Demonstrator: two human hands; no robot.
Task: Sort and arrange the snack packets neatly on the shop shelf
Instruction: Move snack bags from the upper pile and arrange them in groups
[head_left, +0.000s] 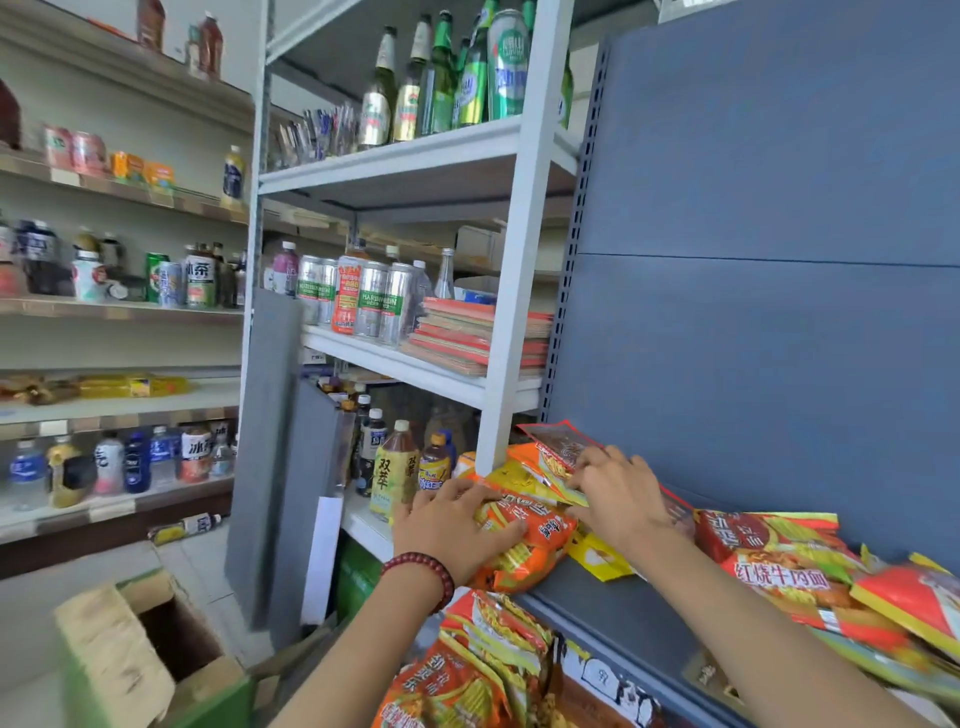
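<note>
A heap of orange, yellow and red snack packets lies on the grey shelf at lower centre. My left hand, with a red bead bracelet on the wrist, grips the left end of an orange packet at the shelf's left edge. My right hand rests further back on the pile, its fingers curled over a dark red packet and a yellow one beneath it. More red and orange packets lie loosely to the right. Another stack of orange packets sits on the shelf below.
A blue-grey back panel rises behind the shelf. A white rack to the left holds bottles, cans and flat boxes. An open cardboard box stands on the floor at lower left. Wall shelves with drinks fill the far left.
</note>
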